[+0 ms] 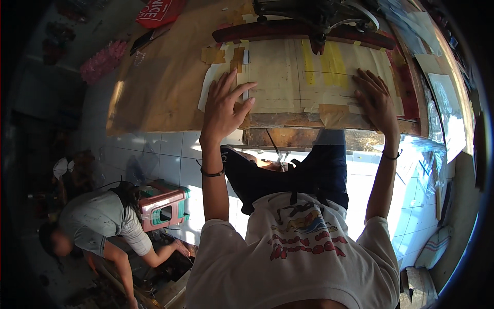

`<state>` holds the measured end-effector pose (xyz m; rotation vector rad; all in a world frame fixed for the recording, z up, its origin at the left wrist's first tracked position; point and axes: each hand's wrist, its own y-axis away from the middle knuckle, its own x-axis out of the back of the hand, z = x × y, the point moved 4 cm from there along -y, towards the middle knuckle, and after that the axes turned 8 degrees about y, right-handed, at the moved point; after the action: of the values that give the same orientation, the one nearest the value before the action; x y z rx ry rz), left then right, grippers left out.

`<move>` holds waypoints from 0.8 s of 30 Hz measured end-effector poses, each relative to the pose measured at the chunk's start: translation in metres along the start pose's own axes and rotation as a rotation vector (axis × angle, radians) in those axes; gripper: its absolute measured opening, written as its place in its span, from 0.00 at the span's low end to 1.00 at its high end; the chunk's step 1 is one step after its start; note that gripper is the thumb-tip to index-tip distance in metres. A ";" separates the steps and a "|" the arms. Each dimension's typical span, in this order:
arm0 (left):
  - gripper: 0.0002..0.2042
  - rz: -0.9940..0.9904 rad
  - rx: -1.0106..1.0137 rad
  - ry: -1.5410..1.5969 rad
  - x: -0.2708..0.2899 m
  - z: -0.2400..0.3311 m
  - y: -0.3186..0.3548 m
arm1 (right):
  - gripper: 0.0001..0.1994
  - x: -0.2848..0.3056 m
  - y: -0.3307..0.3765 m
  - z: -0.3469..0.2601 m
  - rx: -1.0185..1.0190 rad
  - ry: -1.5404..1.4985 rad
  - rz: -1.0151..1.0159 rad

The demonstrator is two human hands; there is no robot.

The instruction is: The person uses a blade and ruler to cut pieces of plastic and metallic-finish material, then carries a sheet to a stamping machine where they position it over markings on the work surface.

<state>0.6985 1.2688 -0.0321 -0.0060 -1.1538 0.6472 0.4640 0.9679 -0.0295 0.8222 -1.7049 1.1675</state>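
Note:
My left hand (226,105) lies over the left part of a pale sheet (278,77) on the wooden table, fingers spread and holding nothing. Beneath its fingertips are brown tape pieces (237,57) and a narrow white strip (245,93). My right hand (375,100) rests flat toward the sheet's right end, its fingers stretched out. Between the hands, yellow tape (334,69) and thin drawn lines mark the sheet. Just beyond it, a dark red bar (278,31) runs across, attached to a black metal machine frame (316,18).
On the table's far left are a red bag (160,13), a dark flat object (143,41) and a pink bundle (105,62). Clear plastic sheets (445,113) hang at the right. At lower left another person (98,216) bends beside stacked plastic stools (163,206).

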 end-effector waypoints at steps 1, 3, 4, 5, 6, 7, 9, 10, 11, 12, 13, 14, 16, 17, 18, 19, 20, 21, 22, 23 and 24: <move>0.18 0.003 -0.003 -0.011 -0.001 -0.001 -0.001 | 0.19 -0.002 0.000 0.000 0.003 0.008 0.003; 0.18 0.025 -0.018 -0.017 0.002 0.001 0.000 | 0.18 0.006 0.000 -0.002 0.010 0.008 0.028; 0.18 0.032 -0.019 -0.018 0.004 0.003 0.001 | 0.18 0.009 0.000 -0.003 0.013 0.000 0.047; 0.18 0.032 -0.019 -0.020 0.003 0.003 0.000 | 0.18 0.008 -0.001 -0.001 0.013 0.004 0.051; 0.18 0.037 -0.024 -0.019 0.002 0.003 0.000 | 0.17 0.006 -0.001 0.000 0.009 -0.022 0.061; 0.18 0.038 -0.023 -0.031 0.002 0.003 -0.001 | 0.17 0.005 -0.001 0.001 0.005 -0.048 0.072; 0.18 0.044 -0.024 -0.044 0.001 0.003 0.002 | 0.17 0.002 0.000 0.001 0.003 -0.053 0.078; 0.18 0.038 -0.021 -0.039 0.000 0.002 0.002 | 0.17 0.001 0.000 0.001 0.000 -0.061 0.079; 0.18 0.030 -0.014 -0.034 -0.001 0.002 0.005 | 0.17 0.001 0.002 0.000 0.006 -0.058 0.082; 0.18 0.034 -0.014 -0.036 -0.002 0.001 0.006 | 0.17 -0.001 0.003 0.001 0.008 -0.058 0.084; 0.18 0.043 -0.024 -0.054 -0.004 0.000 0.005 | 0.16 -0.002 0.003 0.002 0.012 -0.072 0.112; 0.18 0.046 -0.032 -0.072 -0.006 -0.001 0.004 | 0.16 -0.002 0.005 0.004 0.013 -0.090 0.135; 0.18 0.044 -0.045 -0.049 -0.006 0.001 0.005 | 0.15 0.001 0.008 0.004 0.026 -0.099 0.157; 0.18 0.067 -0.043 -0.035 -0.005 0.000 0.003 | 0.14 0.002 0.007 0.005 0.047 -0.099 0.196; 0.18 0.090 -0.040 -0.020 -0.005 0.000 0.002 | 0.14 0.001 0.007 0.006 0.042 -0.103 0.190; 0.18 0.090 -0.033 -0.018 -0.004 -0.001 0.003 | 0.13 0.001 0.008 0.005 0.043 -0.124 0.217; 0.18 0.086 -0.029 -0.018 -0.006 -0.002 0.002 | 0.13 0.001 0.008 0.005 0.048 -0.144 0.245; 0.18 0.097 -0.029 -0.019 -0.007 -0.003 0.002 | 0.12 0.001 0.008 0.005 0.037 -0.155 0.252; 0.17 0.110 -0.028 -0.020 -0.006 -0.003 0.002 | 0.12 0.001 0.009 0.006 0.039 -0.158 0.250; 0.18 0.118 -0.021 -0.031 -0.007 -0.003 0.001 | 0.12 0.001 0.009 0.008 0.037 -0.158 0.251; 0.18 0.126 -0.017 -0.038 -0.007 -0.002 0.000 | 0.12 0.001 0.007 0.010 0.037 -0.158 0.253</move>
<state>0.6987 1.2660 -0.0394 -0.0818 -1.2022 0.7516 0.4543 0.9607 -0.0326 0.7537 -1.9662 1.3355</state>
